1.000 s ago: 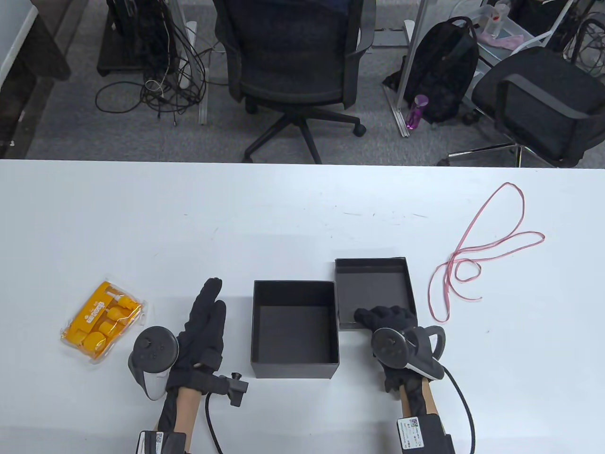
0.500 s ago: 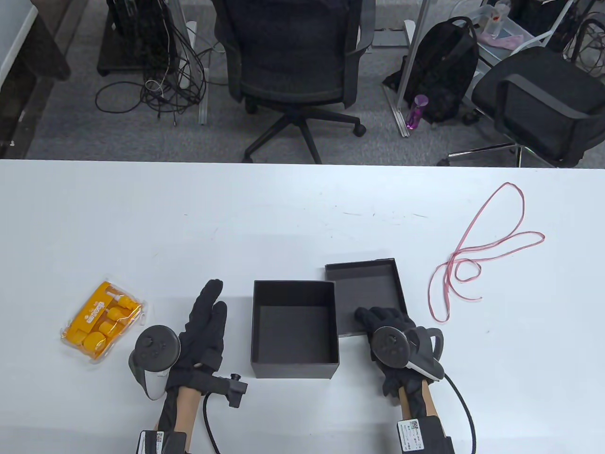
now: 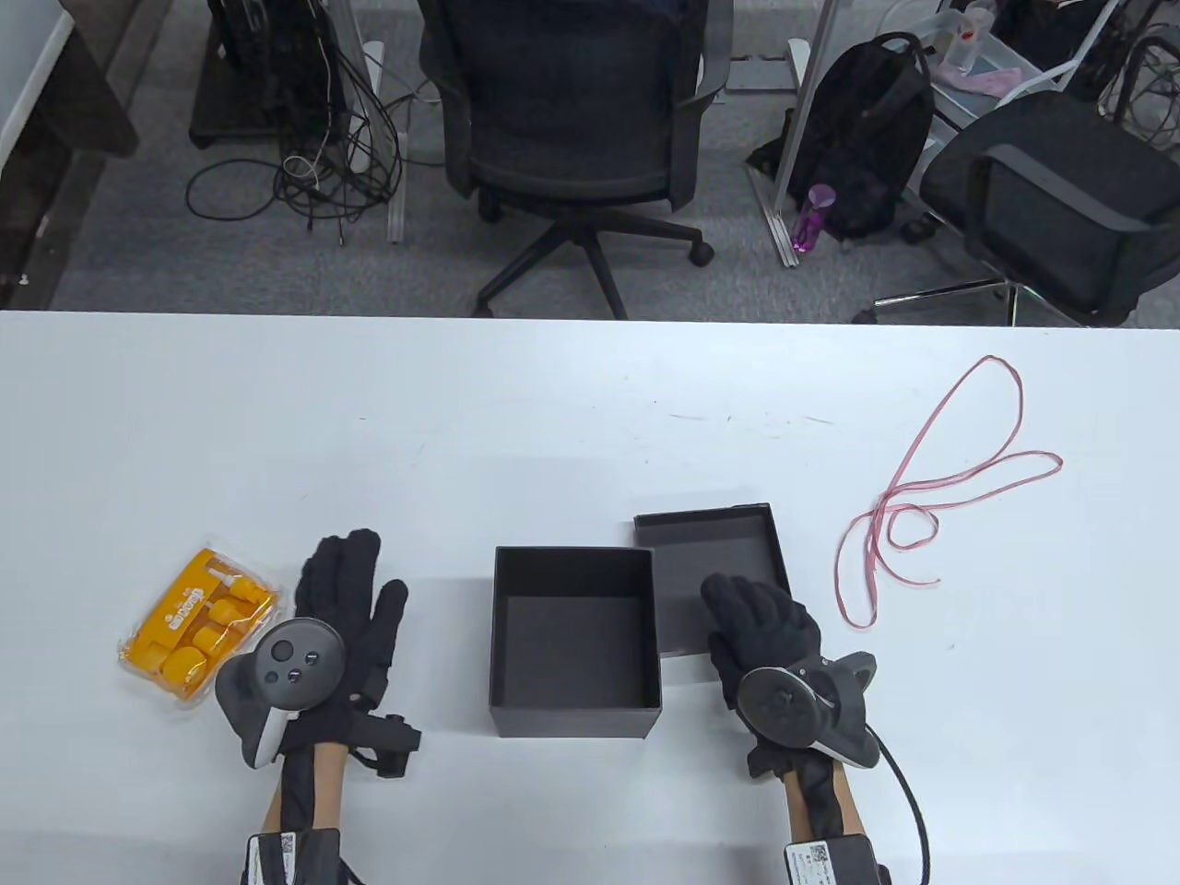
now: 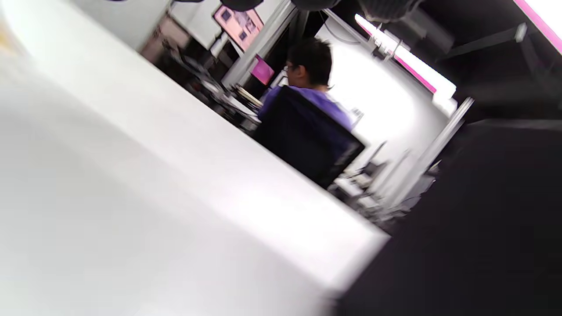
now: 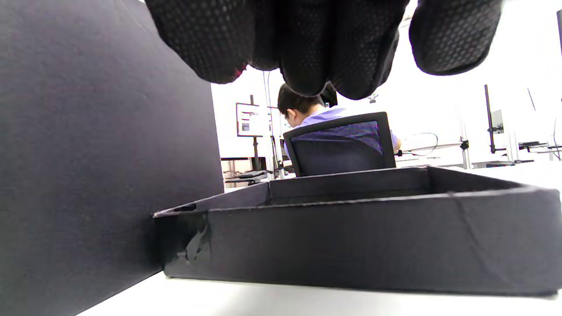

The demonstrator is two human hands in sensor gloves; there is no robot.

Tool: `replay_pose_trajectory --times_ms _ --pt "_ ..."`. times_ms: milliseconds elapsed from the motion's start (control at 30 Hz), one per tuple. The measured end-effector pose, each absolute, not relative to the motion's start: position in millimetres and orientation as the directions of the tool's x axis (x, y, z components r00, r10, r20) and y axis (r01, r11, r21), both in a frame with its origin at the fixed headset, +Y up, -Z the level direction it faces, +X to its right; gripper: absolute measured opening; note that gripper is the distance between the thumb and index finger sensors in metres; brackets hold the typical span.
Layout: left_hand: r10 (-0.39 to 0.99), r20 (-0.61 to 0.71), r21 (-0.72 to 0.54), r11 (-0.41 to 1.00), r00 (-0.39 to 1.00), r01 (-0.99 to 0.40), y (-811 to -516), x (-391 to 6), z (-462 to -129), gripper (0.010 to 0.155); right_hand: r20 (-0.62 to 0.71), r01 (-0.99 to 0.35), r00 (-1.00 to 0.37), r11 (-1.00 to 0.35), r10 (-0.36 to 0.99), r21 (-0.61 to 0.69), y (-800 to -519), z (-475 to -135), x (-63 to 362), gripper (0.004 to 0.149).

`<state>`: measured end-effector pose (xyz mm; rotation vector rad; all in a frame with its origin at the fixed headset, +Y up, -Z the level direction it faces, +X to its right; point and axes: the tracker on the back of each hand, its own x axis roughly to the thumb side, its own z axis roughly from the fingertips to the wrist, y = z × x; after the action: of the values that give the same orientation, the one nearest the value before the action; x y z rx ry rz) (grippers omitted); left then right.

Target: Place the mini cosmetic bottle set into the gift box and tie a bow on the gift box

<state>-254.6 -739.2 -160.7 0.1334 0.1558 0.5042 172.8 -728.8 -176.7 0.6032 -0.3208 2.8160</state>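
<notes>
The mini bottle set, orange in a clear pack, lies flat at the table's near left. My left hand hovers just right of it with fingers stretched out and holds nothing. The black gift box stands open with nothing inside it. Its lid lies upside down against the box's right side, slightly turned. My right hand is over the lid's near edge. In the right wrist view its fingers hang loosely above the lid without touching it. A pink ribbon lies loose at the right.
The box's outer wall fills the left of the right wrist view. The left wrist view is blurred, with white table and a dark mass at the right. Office chairs and a backpack stand beyond the table's far edge.
The lid turned slightly anticlockwise under my right hand, whose fingers have since lifted off it. My left hand moved left toward the bottle set and rolled palm down.
</notes>
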Motion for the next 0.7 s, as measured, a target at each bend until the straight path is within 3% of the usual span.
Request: replay_pose_trajectory --times_ms 100,167,233,367,533,700 --pt "0.263 -0.235 0.106 0.964 0.936 -0.244 -743.9 -279.3 -161.2 0.074 0.432 -0.304 -0.878 -0.938 0.208 -0.167 -727.5 -176.4 173.4 0.061" --pt "0.2 -0.306 0.083 0.98 0.931 -0.183 -746.4 -295.9 -159.4 0.076 0.432 -0.316 -0.874 -0.935 0.223 -0.158 -728.4 -176.5 173.6 0.061" --pt "0.2 -0.381 0.073 0.98 0.903 -0.187 -748.2 -312.2 -156.8 0.078 0.438 -0.325 -0.868 -0.936 0.236 -0.138 -730.7 -176.6 171.9 0.061" --pt "0.17 -0.565 -0.101 0.957 0.807 -0.272 -755.6 -338.4 -157.0 0.09 0.452 -0.309 -0.864 -0.942 0.222 -0.129 -732.6 -176.3 168.1 0.061" --pt "0.129 -0.607 -0.193 0.933 0.784 -0.303 -768.6 -353.1 -166.2 0.1 0.459 -0.315 -0.859 -0.942 0.229 -0.119 -733.7 -176.5 166.6 0.061" --pt "0.0 -0.588 -0.359 0.896 0.809 -0.261 -777.1 -363.7 -180.5 0.109 0.468 -0.31 -0.854 -0.945 0.227 -0.108 -735.6 -176.7 163.4 0.061"
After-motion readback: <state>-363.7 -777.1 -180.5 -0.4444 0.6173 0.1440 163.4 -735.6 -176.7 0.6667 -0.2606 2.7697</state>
